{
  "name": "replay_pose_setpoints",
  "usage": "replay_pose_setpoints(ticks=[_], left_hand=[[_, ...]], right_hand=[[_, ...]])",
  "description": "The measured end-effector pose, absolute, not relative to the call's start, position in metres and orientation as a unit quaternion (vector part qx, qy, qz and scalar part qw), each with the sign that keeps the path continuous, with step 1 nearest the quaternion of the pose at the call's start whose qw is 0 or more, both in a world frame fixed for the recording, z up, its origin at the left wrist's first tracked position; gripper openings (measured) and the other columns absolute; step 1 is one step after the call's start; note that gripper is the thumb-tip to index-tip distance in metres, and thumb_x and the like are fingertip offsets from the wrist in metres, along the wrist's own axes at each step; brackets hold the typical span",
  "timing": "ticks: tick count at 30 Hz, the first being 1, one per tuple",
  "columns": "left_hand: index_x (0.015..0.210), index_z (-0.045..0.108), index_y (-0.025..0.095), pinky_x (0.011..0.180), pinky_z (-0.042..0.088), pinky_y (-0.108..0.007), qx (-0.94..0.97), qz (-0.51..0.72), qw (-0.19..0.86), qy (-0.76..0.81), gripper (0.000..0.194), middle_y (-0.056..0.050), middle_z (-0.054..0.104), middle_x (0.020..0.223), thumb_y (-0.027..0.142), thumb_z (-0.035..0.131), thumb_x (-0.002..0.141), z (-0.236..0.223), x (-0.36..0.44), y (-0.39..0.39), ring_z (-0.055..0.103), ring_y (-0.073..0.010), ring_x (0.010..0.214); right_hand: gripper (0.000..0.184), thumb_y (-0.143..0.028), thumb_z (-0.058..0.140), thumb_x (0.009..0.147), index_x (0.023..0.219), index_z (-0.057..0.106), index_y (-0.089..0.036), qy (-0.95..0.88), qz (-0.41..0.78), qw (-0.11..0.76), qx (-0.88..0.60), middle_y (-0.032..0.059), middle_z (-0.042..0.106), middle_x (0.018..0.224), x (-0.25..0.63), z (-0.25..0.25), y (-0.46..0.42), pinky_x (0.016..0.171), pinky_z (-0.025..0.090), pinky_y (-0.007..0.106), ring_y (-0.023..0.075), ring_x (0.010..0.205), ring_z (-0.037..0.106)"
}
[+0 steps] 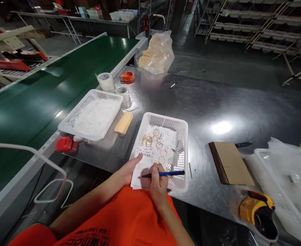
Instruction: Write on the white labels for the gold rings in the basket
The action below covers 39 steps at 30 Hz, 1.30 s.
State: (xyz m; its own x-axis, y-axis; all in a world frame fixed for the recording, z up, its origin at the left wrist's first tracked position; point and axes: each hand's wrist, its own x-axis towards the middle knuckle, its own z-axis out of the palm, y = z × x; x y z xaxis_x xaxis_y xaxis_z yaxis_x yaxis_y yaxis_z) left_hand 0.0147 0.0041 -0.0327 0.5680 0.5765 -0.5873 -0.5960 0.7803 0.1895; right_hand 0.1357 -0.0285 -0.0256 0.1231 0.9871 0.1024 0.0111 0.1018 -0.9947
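My right hand [157, 181] is closed round a blue pen [166, 174], its tip resting on a white printed paper slip [141, 167]. My left hand [128, 169] lies on the left edge of that slip with its fingers flat, pinning it against the near rim of a white plastic basket [182, 143]. The basket holds more paper slips and several yellow rubber bands [150, 139]. My lap below is covered in orange cloth.
A second white basket [91, 114] with white bags sits left, beside a tan block [124, 123], tape rolls [106, 81] and an orange tape dispenser [127, 77]. Right: a brown cardboard pad [231, 162], a yellow tape gun [258, 210], a clear tray [288, 184]. A green conveyor [38, 99] runs along the left.
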Motion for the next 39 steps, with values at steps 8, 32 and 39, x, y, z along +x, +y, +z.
replay_pose_setpoints(ticks=[8,32,39], left_hand=[[0.129,0.050,0.004,0.096,0.041,-0.039,-0.027,0.329,0.898,0.291,0.061,-0.019,0.069,0.102,0.050,0.033,0.093,-0.032,0.015,0.003,0.064,-0.0285,0.101],[0.128,0.050,0.002,0.092,0.044,-0.035,-0.064,0.330,0.872,0.357,0.055,-0.018,0.070,0.101,0.044,0.040,0.093,-0.034,0.018,0.001,0.066,-0.0259,0.096],[0.125,0.053,0.002,0.090,0.046,-0.035,-0.059,0.327,0.871,0.363,0.055,-0.017,0.071,0.094,0.045,0.045,0.091,-0.041,0.016,0.000,0.067,-0.0262,0.090]], right_hand=[[0.041,-0.027,0.059,0.084,0.051,0.035,-0.022,-0.529,0.370,0.541,-0.539,-0.0067,0.040,0.046,0.134,-0.045,-0.034,0.055,0.038,0.029,0.0091,0.044,0.036],[0.041,-0.026,0.050,0.085,0.052,0.026,-0.021,-0.558,0.380,0.505,-0.537,-0.0070,0.029,0.047,0.134,-0.047,-0.028,0.045,0.028,0.024,0.0077,0.044,0.031],[0.040,-0.027,0.050,0.083,0.052,0.026,-0.022,-0.544,0.400,0.504,-0.538,-0.0070,0.028,0.048,0.134,-0.048,-0.030,0.045,0.027,0.024,0.0076,0.045,0.030]])
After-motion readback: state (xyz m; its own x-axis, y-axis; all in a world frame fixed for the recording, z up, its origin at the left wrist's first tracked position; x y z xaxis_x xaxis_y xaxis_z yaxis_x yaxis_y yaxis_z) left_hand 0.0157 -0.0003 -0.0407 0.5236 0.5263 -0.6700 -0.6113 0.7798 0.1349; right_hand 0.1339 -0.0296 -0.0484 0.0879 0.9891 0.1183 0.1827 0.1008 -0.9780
